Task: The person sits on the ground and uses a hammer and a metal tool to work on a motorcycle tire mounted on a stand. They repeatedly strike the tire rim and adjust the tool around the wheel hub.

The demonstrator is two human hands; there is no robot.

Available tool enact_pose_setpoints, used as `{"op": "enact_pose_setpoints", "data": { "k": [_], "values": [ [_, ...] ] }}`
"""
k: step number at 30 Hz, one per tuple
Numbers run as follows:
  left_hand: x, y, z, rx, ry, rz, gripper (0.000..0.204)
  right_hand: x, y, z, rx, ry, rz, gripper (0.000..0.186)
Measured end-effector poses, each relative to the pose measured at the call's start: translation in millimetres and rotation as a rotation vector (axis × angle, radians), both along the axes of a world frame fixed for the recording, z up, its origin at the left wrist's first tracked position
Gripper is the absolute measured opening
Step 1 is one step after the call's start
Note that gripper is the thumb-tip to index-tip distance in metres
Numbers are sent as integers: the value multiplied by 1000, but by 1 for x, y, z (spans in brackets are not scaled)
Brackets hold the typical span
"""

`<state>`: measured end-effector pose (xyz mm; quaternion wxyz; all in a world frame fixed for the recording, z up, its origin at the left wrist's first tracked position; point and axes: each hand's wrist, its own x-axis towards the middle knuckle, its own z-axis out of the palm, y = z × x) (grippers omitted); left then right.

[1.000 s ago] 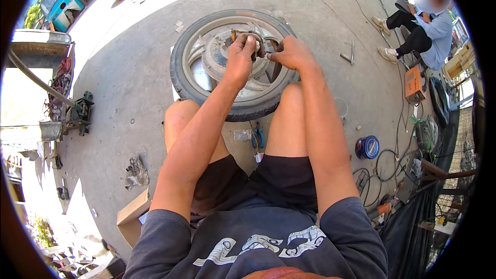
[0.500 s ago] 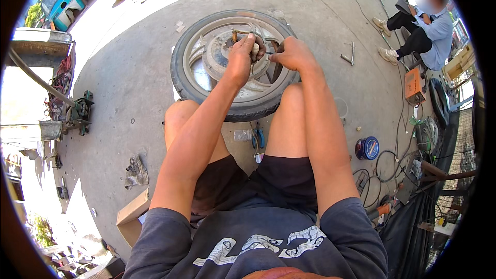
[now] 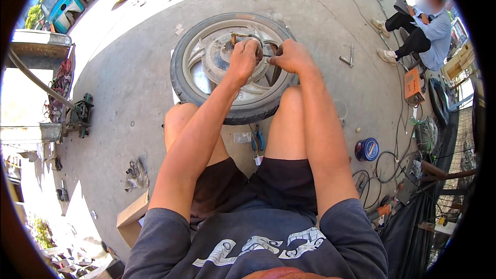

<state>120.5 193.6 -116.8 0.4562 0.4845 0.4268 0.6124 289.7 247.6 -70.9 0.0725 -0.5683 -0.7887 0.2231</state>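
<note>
A spoked wheel with a black tyre (image 3: 184,90) lies flat in front of my knees, its round metal hub (image 3: 214,62) in the middle. From the hub's centre a brownish cable (image 3: 234,37) bends up and over to my left hand (image 3: 245,61), which is closed around it; the fingers hide most of that part. My right hand (image 3: 293,58) is just to the right, above the rim, thumb and forefinger pinched on a thin dark strand (image 3: 267,56). This strand spans the small gap between both hands. Whether it belongs to the cable, I cannot tell.
Blue-handled pliers (image 3: 258,139) lie between my knees, by a small clear packet (image 3: 242,137). To the right are a T-shaped wrench (image 3: 349,58), a blue tub (image 3: 367,149), an orange machine (image 3: 414,87) and loose cables (image 3: 382,168). A seated person (image 3: 434,36) is at the far right.
My left hand has turned and closed over a pale lump that showed at its fingers before, and more of the brownish cable shows. The right hand has barely moved.
</note>
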Motion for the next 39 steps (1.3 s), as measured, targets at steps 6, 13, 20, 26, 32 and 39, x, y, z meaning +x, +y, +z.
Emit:
{"op": "enact_pose_setpoints", "data": {
  "k": [6,13,20,26,32,39],
  "values": [
    [-9,5,4,-49,-79,-157,32,0,-2,3,-12,20,8,45],
    [-3,-9,20,-28,61,-104,39,2,-2,5,-8,35,-5,45],
    [2,-14,5,72,265,9,60,4,-10,13,-29,27,-3,42],
    [9,-21,-1,39,219,58,58,6,-14,10,-39,18,-11,41],
    [15,-27,24,70,169,62,59,10,-11,11,-21,37,-12,43],
    [-19,-20,37,9,115,116,62,4,-8,14,334,514,-165,40]
  ]
}}
